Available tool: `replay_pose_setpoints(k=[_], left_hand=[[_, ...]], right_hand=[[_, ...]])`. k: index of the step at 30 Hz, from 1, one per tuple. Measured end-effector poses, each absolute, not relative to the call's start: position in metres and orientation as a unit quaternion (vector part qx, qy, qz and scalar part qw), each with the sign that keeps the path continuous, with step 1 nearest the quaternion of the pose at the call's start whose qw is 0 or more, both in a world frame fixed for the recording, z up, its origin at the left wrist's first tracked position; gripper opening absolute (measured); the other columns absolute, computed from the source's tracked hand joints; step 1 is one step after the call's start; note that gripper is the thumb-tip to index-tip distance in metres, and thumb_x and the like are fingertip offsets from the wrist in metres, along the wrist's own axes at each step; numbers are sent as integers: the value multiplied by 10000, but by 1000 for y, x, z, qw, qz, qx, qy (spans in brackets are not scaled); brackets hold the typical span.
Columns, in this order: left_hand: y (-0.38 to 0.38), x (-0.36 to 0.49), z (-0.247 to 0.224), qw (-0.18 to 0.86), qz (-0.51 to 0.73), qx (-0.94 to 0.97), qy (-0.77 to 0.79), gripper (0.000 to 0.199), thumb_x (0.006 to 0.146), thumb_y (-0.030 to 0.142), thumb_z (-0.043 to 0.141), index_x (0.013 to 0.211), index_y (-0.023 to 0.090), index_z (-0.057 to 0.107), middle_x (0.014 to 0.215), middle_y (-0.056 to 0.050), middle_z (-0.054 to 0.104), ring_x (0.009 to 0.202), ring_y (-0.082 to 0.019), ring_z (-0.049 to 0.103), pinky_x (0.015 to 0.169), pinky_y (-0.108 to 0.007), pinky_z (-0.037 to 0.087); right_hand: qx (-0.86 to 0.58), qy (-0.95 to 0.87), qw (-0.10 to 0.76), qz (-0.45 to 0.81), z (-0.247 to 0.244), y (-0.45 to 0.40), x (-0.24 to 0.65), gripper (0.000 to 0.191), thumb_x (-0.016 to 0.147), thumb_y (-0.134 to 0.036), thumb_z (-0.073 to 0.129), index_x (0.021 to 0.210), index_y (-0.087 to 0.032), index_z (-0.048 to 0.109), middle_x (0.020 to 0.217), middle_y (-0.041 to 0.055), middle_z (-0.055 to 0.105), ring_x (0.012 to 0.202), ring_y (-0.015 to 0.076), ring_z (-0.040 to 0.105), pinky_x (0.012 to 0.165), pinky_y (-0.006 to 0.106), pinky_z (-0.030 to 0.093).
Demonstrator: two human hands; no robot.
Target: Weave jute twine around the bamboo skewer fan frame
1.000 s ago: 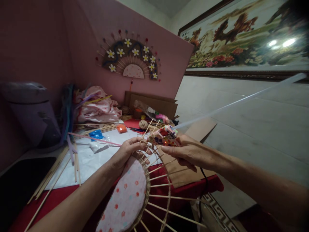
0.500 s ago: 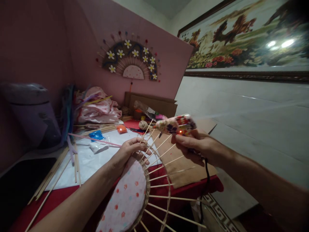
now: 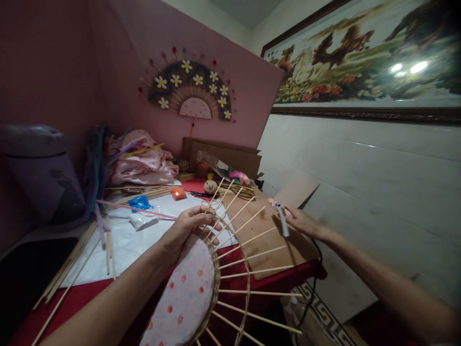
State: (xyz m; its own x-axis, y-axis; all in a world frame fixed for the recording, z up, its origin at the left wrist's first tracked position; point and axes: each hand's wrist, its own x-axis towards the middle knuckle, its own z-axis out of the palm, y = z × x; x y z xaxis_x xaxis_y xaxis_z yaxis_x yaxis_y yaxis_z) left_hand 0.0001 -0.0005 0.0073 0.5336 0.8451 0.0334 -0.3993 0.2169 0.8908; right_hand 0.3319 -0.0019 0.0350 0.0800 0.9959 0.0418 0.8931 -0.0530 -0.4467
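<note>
My left hand (image 3: 196,223) is closed around the upper end of a half-round stick fan (image 3: 185,288). Pink cloth with small red flowers covers its half-disc, wooden sticks spread out from it, and braided twine runs along its curved edge and across the sticks. At the right, over the brown cardboard, my right hand (image 3: 300,222) grips a flower-patterned glue gun (image 3: 279,206). A pale glue stick pokes out of its rear, and a black cord trails down from it. The fingers of my right hand are partly hidden.
A brown cardboard sheet (image 3: 268,257) and white paper (image 3: 90,264) lie on the red-covered table. Around them are a twine ball (image 3: 211,186), orange packet (image 3: 177,193), blue packet (image 3: 139,203), loose sticks (image 3: 65,264) and crumpled pink cloth (image 3: 144,161). A flowered fan (image 3: 196,84) stands out against the pink board behind.
My right hand has carried the glue gun away from the fan, right and down toward the cardboard, and turned it. My left hand keeps its hold on the fan.
</note>
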Motion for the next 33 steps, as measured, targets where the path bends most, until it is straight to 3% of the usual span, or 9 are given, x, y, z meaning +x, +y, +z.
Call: replay_pose_setpoints(k=[5,9,13,15,17,20,25,33], left_hand=[[-1,0,9,734,418,477,245,148,747,250,607,824,165,514,734,-47,659,518,-181,633,510,-288,468],[0,0,8,740,418,465,250,170,732,247,620,831,166,509,731,-50,661,510,-182,629,513,-298,477],[1,1,3,742,423,460,243,176,735,253,624,833,162,511,730,-62,661,507,-189,627,513,-307,477],[3,1,0,745,425,459,232,182,737,255,629,839,159,513,734,-65,659,510,-188,627,520,-308,478],[3,1,-2,750,423,459,221,185,743,256,633,845,158,513,752,-69,657,525,-184,629,530,-304,480],[4,1,-4,756,420,457,208,180,756,246,633,857,155,514,770,-67,651,541,-166,624,550,-297,483],[2,3,-1,757,426,455,195,166,755,182,618,891,146,532,779,-62,645,571,-145,614,601,-305,494],[-3,4,1,739,437,471,202,145,733,148,605,866,148,545,699,-12,610,520,-124,586,564,-285,482]], right_hand=[[-721,-684,104,29,7,12,325,424,914,-410,283,1155,-162,528,1136,167,602,1005,289,566,767,335,399],[-712,-696,97,21,2,28,319,430,889,-422,376,1213,-170,502,1144,157,605,1009,283,573,770,319,394],[-703,-702,114,-16,8,38,316,329,829,-363,503,1089,-187,603,1069,117,645,934,238,598,716,277,402],[-724,-662,169,-94,21,36,310,263,833,-313,485,992,-177,644,1004,118,662,866,228,609,672,279,397],[-715,-615,281,-178,42,27,297,248,853,-291,445,941,-182,650,938,95,672,791,211,610,634,282,386],[-609,-655,408,-183,74,-4,259,225,841,-357,498,829,-174,627,707,38,643,613,151,563,587,262,376],[-454,-837,290,-91,87,-55,186,115,835,-221,505,784,-174,596,738,16,621,648,112,529,606,244,353],[-474,-845,225,-105,59,-36,161,127,816,-245,515,821,-158,606,722,22,633,642,116,540,606,253,323]])
